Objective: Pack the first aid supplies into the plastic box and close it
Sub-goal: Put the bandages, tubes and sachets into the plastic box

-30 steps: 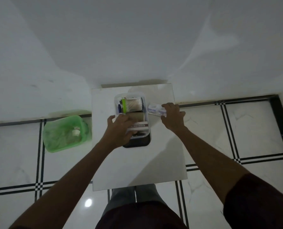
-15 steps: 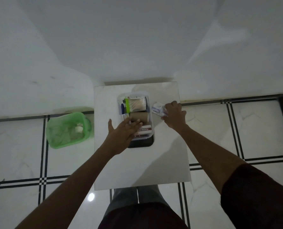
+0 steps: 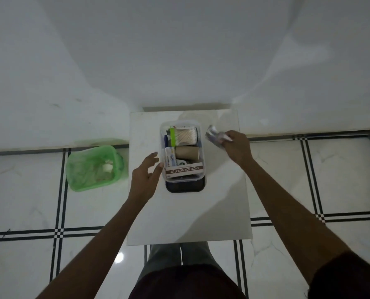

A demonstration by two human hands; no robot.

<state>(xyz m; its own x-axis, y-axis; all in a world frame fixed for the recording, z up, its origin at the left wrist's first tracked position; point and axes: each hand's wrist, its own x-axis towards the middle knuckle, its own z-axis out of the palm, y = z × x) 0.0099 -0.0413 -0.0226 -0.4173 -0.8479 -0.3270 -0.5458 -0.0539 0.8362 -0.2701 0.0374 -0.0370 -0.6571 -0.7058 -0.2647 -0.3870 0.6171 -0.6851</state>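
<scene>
Plastic box [image 3: 182, 151] nearly full; my left hand [image 3: 146, 180] spread beside it, empty, ready to steady. Right hand [image 3: 237, 148] pinches blurred packets [image 3: 214, 135], probably plasters, for loading.

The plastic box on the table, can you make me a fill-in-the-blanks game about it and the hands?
1. The plastic box has no ____ on it, so its top is open.
2. The small packets are held in the ____ hand.
3. The left hand is open and holds ____.
4. The bin on the floor is coloured ____.

Missing words: lid; right; nothing; green
</scene>
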